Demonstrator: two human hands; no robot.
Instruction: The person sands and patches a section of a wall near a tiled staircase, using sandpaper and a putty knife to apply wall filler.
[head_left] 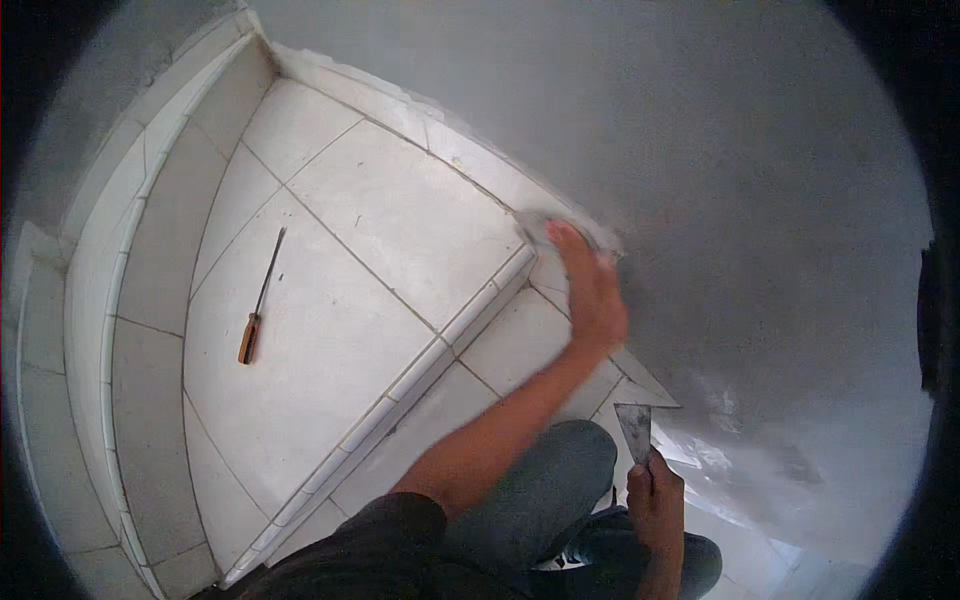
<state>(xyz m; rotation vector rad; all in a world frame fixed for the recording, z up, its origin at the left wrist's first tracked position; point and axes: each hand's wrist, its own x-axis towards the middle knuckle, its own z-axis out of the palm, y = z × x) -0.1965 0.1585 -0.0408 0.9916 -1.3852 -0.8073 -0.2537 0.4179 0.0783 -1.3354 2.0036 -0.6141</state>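
Note:
My left hand (597, 295) is stretched forward to the white skirting tile (480, 170) along the wall, just past the step's edge. Its fingers are bent and somewhat blurred over a greyish, soft-looking thing (535, 228) pressed against the tile; its kind cannot be made out. In my right hand (656, 500), held low by my knee, is a putty knife (634, 432). The fingers wrap its handle, and the wide, smeared metal blade points up and away from me. On the tiled landing to the left lies a screwdriver (263, 290) with an orange-brown handle.
A smooth grey wall (700, 150) rises along the right. White tiled steps (160, 330) with rounded edge trim (400, 385) lie on the left and in front of me. Small dark crumbs (360, 220) are scattered on the landing. My bent knees (570, 465) are below.

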